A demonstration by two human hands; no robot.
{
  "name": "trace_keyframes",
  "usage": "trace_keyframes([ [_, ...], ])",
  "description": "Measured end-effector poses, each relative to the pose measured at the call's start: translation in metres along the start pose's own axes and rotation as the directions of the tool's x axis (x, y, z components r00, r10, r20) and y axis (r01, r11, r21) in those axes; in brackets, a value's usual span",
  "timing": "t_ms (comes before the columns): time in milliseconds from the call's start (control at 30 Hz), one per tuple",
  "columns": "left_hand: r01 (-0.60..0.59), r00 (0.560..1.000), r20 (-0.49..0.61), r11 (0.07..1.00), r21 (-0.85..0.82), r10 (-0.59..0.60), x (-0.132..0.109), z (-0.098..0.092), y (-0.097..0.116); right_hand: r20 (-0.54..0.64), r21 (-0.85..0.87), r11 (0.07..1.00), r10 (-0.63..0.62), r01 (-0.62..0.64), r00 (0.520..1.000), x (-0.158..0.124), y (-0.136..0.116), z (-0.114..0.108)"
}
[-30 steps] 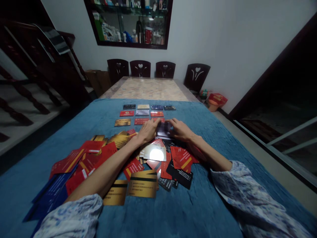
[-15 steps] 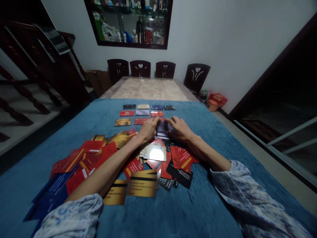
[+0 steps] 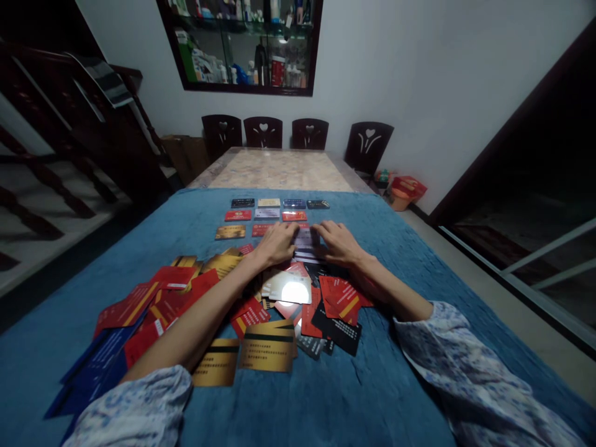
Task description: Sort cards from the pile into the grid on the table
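Between my two hands is a small batch of pale purple cards [image 3: 306, 245] with dark stripes, partly covered by my fingers. My left hand [image 3: 278, 243] grips its left edge with curled fingers. On the opposite edge, my right hand [image 3: 339, 242] grips it the same way. Just beyond lie neat card piles in rows, among them a gold card [image 3: 230, 232], a red card [image 3: 294, 216] and a dark blue card [image 3: 294, 203]. Below my wrists spreads a loose heap with a shiny pale gold card [image 3: 286, 287], black cards [image 3: 336, 328] and striped gold cards [image 3: 265, 347].
Red cards [image 3: 128, 305] and blue cards [image 3: 100, 360] fan out beside my left forearm. A blue cloth [image 3: 372, 397] covers the near part of the table; its bare stone-look top [image 3: 284, 167] shows farther off. Dark chairs [image 3: 263, 131] stand behind it.
The view has tipped slightly, so everything sits a little lower. My hands stay on the purple cards, with slightly more of the cards showing between the fingers.
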State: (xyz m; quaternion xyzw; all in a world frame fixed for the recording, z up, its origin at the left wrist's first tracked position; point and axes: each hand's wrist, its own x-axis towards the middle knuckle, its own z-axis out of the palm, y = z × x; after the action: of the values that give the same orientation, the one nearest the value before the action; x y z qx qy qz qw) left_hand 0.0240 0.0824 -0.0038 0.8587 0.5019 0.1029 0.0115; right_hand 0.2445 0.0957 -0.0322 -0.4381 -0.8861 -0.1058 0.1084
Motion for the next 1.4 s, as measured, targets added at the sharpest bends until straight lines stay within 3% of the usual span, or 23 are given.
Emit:
trace_keyframes([
  [367, -0.013, 0.999, 0.043, 0.997, 0.074, 0.01, 0.0, -0.006, 0.0, 0.01, 0.013, 1.0, -0.013, 0.013, 1.0, 0.004, 0.005, 0.005],
  [667, -0.045, 0.997, 0.069, 0.997, 0.064, 0.041, 0.002, -0.014, -0.012, 0.036, 0.021, 1.0, -0.021, 0.02, 0.999, 0.014, 0.005, -0.001],
  [967, -0.032, 0.998, 0.065, 0.995, 0.089, 0.027, 0.012, -0.019, -0.036, 0.108, 0.002, 1.0, 0.004, -0.004, 0.994, 0.042, -0.004, -0.012],
  [1400, -0.002, 0.995, 0.098, 0.992, 0.128, -0.011, 0.031, -0.028, -0.082, 0.125, -0.01, 1.0, -0.014, 0.015, 0.992, 0.09, -0.007, -0.01],
])
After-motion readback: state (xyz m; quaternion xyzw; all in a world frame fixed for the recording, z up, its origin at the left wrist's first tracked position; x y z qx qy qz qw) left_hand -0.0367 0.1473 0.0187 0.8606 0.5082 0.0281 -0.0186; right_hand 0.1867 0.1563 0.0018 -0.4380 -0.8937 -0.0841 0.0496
